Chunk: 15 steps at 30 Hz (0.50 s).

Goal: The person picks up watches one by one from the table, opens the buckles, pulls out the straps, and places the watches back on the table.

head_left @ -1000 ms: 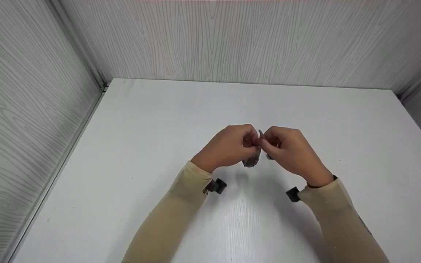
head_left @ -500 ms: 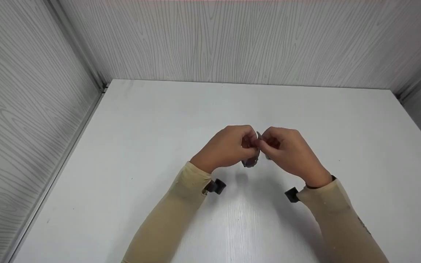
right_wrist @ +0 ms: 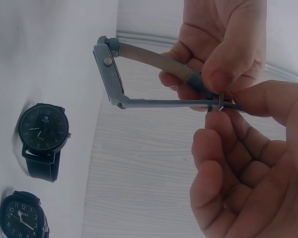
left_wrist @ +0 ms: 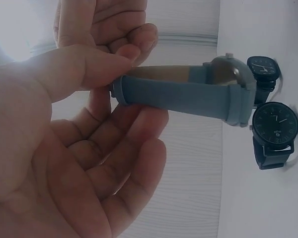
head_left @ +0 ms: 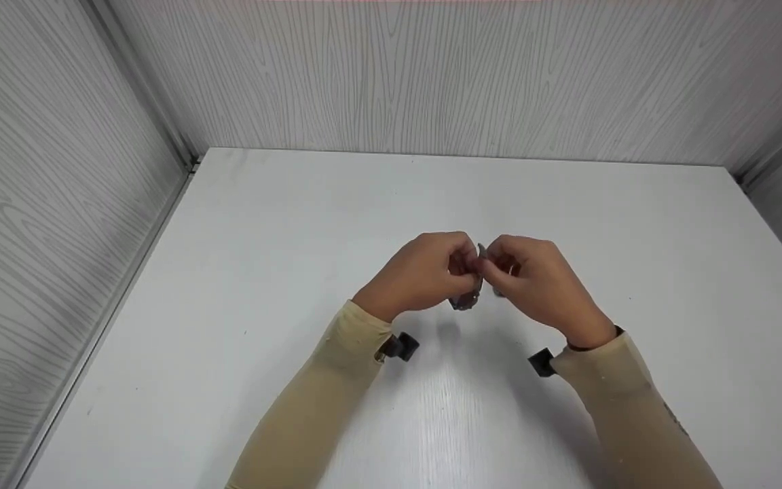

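Observation:
A grey-blue wristwatch [left_wrist: 179, 96] is held above the table between both hands, its strap bent into a loop with the case at the far end. In the right wrist view the metal buckle [right_wrist: 220, 102] sits among the fingertips, and the strap's free end passes by it. My left hand [head_left: 425, 275] pinches the strap close to the buckle with thumb and fingers. My right hand [head_left: 533, 278] pinches the strap end at the buckle from the other side. The fingers partly cover the buckle, so whether its pin is in a hole I cannot tell.
On the white table [head_left: 309, 204] lie a round black watch [right_wrist: 43, 128] and a squarish black watch [right_wrist: 22, 215], near each other. In the head view the hands mostly hide them. Pale wood-grain panels [head_left: 391, 81] rise at the back and sides.

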Each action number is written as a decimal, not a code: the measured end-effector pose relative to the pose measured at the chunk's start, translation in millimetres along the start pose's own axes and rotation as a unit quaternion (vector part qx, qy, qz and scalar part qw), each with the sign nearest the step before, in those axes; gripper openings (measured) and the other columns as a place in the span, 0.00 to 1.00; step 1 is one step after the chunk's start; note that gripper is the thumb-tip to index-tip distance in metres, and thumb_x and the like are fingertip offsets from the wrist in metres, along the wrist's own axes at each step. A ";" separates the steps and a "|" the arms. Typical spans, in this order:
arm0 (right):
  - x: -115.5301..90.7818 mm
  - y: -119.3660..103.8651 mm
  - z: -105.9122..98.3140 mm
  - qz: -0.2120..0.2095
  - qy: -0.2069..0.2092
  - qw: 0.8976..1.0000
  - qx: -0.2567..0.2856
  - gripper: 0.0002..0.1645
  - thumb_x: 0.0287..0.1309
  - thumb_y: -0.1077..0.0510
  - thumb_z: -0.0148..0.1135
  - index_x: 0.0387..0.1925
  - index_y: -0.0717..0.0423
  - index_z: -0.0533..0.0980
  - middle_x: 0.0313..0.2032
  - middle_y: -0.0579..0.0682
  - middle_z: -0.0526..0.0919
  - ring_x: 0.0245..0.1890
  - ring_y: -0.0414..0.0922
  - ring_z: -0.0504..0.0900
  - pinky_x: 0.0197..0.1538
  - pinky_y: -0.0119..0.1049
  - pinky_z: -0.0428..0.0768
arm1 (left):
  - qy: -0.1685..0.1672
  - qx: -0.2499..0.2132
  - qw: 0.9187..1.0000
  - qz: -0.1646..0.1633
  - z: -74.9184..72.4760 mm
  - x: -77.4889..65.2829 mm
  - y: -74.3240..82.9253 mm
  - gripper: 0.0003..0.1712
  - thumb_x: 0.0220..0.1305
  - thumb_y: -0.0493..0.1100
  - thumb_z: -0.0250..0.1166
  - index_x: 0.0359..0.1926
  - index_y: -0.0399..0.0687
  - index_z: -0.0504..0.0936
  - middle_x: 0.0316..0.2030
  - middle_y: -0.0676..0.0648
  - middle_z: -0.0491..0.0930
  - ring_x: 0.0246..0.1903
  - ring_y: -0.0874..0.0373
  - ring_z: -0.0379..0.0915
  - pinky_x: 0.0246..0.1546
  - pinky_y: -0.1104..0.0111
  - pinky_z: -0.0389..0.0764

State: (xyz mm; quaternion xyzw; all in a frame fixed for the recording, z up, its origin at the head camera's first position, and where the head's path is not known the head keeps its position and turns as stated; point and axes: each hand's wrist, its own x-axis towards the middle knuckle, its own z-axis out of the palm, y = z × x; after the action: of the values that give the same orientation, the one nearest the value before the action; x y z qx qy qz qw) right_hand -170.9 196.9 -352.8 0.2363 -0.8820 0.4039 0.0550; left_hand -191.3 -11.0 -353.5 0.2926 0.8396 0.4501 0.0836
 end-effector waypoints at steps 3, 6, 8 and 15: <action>0.6 1.2 0.3 -0.016 0.010 1.000 0.011 0.07 0.70 0.64 0.62 0.34 0.52 0.81 0.32 0.42 0.82 0.30 0.41 0.81 0.34 0.35 0.80 | 0.002 -0.004 1.000 0.004 0.2 0.3 -0.1 0.03 0.65 0.39 0.65 0.38 0.51 0.79 0.28 0.58 0.85 0.29 0.63 0.82 0.36 0.67 0.78; 0.2 1.4 -0.4 -0.013 0.008 0.999 0.030 0.06 0.71 0.64 0.61 0.36 0.52 0.80 0.35 0.43 0.83 0.33 0.41 0.81 0.37 0.35 0.80 | 0.005 -0.005 1.000 0.010 0.0 0.3 0.3 0.03 0.64 0.39 0.65 0.38 0.51 0.79 0.29 0.57 0.84 0.30 0.63 0.81 0.36 0.67 0.78; -0.3 0.6 -1.2 0.001 0.001 0.999 0.045 0.06 0.72 0.63 0.60 0.36 0.52 0.80 0.35 0.44 0.83 0.31 0.43 0.81 0.36 0.35 0.79 | 0.007 -0.005 1.000 0.013 -0.3 0.1 0.5 0.04 0.64 0.39 0.65 0.38 0.51 0.79 0.30 0.56 0.83 0.31 0.63 0.79 0.36 0.67 0.78; 0.1 0.2 -3.1 0.017 -0.003 0.996 0.082 0.05 0.73 0.60 0.60 0.38 0.54 0.80 0.35 0.50 0.84 0.29 0.46 0.81 0.33 0.33 0.77 | 0.024 -0.025 0.999 0.039 0.4 1.4 -1.2 0.05 0.64 0.38 0.65 0.33 0.50 0.77 0.30 0.55 0.82 0.30 0.63 0.79 0.33 0.69 0.76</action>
State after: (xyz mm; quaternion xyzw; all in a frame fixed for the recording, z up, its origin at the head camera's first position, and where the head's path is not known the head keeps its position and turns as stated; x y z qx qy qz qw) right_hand -171.4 199.3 -350.9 0.2264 -0.8498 0.4753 0.0255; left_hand -192.8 -10.4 -354.5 0.3121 0.8176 0.4810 0.0529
